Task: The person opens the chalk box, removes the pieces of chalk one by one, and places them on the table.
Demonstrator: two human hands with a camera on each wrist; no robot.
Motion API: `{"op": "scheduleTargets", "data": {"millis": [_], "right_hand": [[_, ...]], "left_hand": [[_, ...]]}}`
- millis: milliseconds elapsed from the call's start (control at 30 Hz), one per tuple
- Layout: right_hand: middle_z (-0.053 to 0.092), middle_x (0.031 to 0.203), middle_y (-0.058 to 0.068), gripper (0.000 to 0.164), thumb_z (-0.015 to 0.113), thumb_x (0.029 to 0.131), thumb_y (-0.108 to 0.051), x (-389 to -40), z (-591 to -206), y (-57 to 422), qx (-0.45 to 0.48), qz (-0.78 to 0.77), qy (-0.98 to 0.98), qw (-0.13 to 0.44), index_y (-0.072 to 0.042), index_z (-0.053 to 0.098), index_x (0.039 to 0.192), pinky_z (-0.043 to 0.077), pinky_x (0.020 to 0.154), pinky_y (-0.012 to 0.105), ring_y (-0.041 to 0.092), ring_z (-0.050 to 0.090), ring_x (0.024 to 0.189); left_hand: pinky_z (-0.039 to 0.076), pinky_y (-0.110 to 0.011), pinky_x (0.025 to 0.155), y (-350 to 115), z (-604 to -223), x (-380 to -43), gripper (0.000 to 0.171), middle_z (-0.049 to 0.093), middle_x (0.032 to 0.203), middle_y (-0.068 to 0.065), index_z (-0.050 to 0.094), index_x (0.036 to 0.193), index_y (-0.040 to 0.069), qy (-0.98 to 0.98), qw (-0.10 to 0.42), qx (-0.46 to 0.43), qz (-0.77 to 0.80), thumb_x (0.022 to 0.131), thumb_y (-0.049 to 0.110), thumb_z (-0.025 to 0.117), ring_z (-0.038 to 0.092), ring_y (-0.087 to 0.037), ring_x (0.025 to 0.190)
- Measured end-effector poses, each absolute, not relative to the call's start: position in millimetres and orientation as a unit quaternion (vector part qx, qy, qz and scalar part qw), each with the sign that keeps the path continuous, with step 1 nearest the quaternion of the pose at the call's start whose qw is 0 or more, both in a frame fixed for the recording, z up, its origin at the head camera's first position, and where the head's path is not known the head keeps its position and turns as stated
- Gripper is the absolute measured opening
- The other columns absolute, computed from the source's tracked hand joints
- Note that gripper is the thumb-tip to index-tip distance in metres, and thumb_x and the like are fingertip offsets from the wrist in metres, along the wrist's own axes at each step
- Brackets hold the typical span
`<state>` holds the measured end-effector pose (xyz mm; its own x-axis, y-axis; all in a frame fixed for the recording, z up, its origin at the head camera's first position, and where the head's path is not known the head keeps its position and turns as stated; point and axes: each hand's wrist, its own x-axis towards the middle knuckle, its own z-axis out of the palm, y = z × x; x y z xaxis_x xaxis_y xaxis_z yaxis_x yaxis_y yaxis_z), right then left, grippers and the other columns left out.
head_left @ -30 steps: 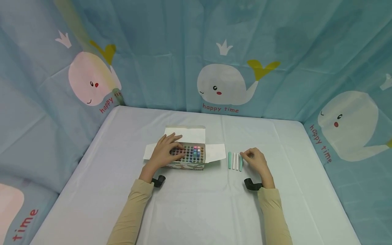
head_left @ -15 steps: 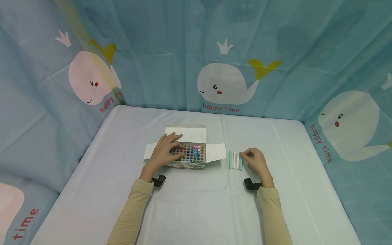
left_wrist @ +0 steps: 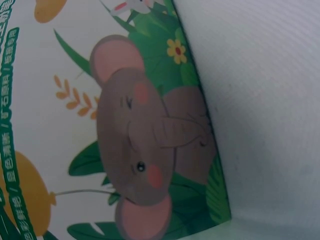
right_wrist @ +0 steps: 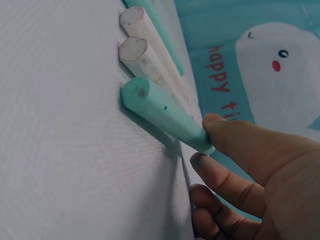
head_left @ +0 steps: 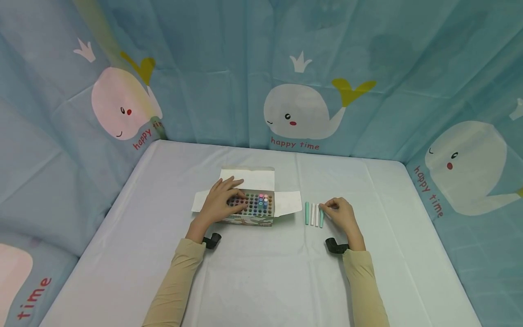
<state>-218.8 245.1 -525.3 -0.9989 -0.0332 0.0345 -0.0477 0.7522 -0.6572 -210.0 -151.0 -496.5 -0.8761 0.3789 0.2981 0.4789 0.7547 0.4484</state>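
My right hand [head_left: 341, 215] pinches the far end of a green chalk stick [right_wrist: 162, 112] between thumb and index finger; the stick lies on the white cloth. Beside it, two white chalk sticks [right_wrist: 145, 57] and another green chalk stick [head_left: 307, 213] form a row. On the left, my left hand [head_left: 218, 202] lies over the left part of an opened chalk box [head_left: 249, 221], fingers spread and thumb apart from the index finger. Many coloured chalk ends show in the box, and a few pink, blue and white sticks [head_left: 263, 202] stand higher. The left wrist view shows only the box's printed elephant side [left_wrist: 135, 135].
The box's white flaps [head_left: 288, 204] fold outward to the back, left and right. A white cloth [head_left: 273, 277] covers the table. Blue curtains [head_left: 204, 100] with whale prints stand close behind and at both sides.
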Motion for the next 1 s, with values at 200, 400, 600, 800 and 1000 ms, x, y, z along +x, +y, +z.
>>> {"op": "scheduleTargets", "data": {"millis": [200, 400, 600, 800, 1000], "right_hand": [[0.058, 0.094, 0.016, 0.031, 0.067, 0.086, -0.031, -218.2, -526.4, 243.6, 0.007, 0.344, -0.939, 0.006, 0.0, 0.066, 0.089, 0.051, 0.079, 0.041, 0.029, 0.054, 0.09], [0.058, 0.093, 0.015, 0.03, 0.068, 0.085, -0.03, -218.6, -528.2, 242.4, 0.008, 0.342, -0.939, 0.015, 0.0, 0.066, 0.088, 0.051, 0.08, 0.042, 0.028, 0.054, 0.089], [0.057, 0.093, 0.015, 0.03, 0.068, 0.085, -0.03, -218.8, -529.0, 242.5, 0.011, 0.34, -0.94, 0.023, 0.0, 0.066, 0.088, 0.051, 0.08, 0.042, 0.027, 0.053, 0.089], [0.058, 0.091, 0.016, 0.029, 0.069, 0.084, -0.029, -219.0, -528.8, 242.8, 0.014, 0.346, -0.938, 0.026, 0.0, 0.067, 0.086, 0.051, 0.08, 0.042, 0.029, 0.053, 0.088], [0.057, 0.092, 0.016, 0.03, 0.069, 0.084, -0.03, -218.7, -528.6, 243.1, 0.013, 0.342, -0.939, 0.025, 0.0, 0.067, 0.087, 0.051, 0.08, 0.042, 0.029, 0.053, 0.088]], "left_hand": [[0.005, -0.043, 0.122, -151.0, -496.9, -210.0, 0.023, 0.043, 0.142, -0.002, 0.068, 0.093, 0.024, -0.934, 0.086, -0.225, -0.263, 0.08, 0.043, 0.07, 0.024, -0.027, 0.139], [0.005, -0.042, 0.122, -151.1, -497.8, -211.1, 0.024, 0.043, 0.143, -0.001, 0.068, 0.093, 0.025, -0.936, 0.084, -0.223, -0.259, 0.08, 0.044, 0.07, 0.024, -0.026, 0.14], [0.005, -0.042, 0.122, -151.0, -497.6, -211.0, 0.024, 0.043, 0.143, -0.002, 0.069, 0.093, 0.024, -0.936, 0.082, -0.221, -0.263, 0.08, 0.044, 0.07, 0.024, -0.026, 0.14], [0.005, -0.043, 0.122, -151.4, -497.0, -210.1, 0.024, 0.043, 0.143, -0.002, 0.068, 0.094, 0.024, -0.936, 0.082, -0.224, -0.26, 0.08, 0.045, 0.069, 0.024, -0.026, 0.14], [0.006, -0.043, 0.122, -151.9, -497.4, -210.5, 0.025, 0.043, 0.143, -0.001, 0.068, 0.094, 0.025, -0.935, 0.088, -0.227, -0.258, 0.08, 0.046, 0.069, 0.024, -0.026, 0.139]]}}
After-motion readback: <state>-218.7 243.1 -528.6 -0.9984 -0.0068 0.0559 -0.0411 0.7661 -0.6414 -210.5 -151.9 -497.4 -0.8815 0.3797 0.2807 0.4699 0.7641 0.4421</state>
